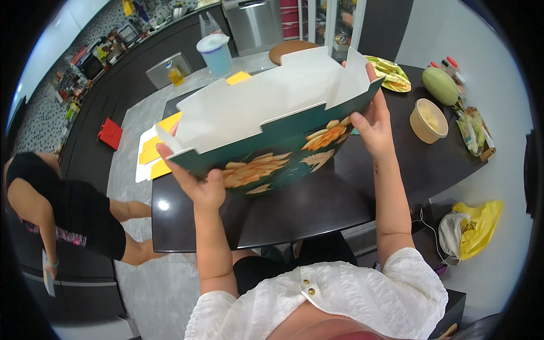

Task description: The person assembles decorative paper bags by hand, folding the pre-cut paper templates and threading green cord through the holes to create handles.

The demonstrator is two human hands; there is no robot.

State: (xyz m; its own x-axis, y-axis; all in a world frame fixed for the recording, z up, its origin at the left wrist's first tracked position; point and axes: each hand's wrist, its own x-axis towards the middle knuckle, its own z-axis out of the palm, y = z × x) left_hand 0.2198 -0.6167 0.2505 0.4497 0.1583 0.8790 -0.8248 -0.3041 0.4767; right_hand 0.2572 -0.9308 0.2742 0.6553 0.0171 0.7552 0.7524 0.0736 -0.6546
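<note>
Between my two hands I hold up a dark green cardboard box (289,139) with orange and cream flowers printed on its near side. Its white inside shows, and the notched flaps along the top edge stand unfolded. My left hand (199,184) grips the left end, thumb on the printed side and fingers partly hidden behind the wall. At the right end my right hand (375,124) does the same, thumb in front, fingers up along the end flap. Tilted, the box hangs over the dark table (283,218). Yellow and white card pieces (152,152) lie at the table's left edge.
On the table's right are a round tub (428,120), a green melon (440,86), bagged vegetables (470,130) and a yellow-green packet (390,73). Beyond the box stands a blue-lidded bucket (215,55). A person in black (71,209) stands at left. Yellow bag (480,229) at lower right.
</note>
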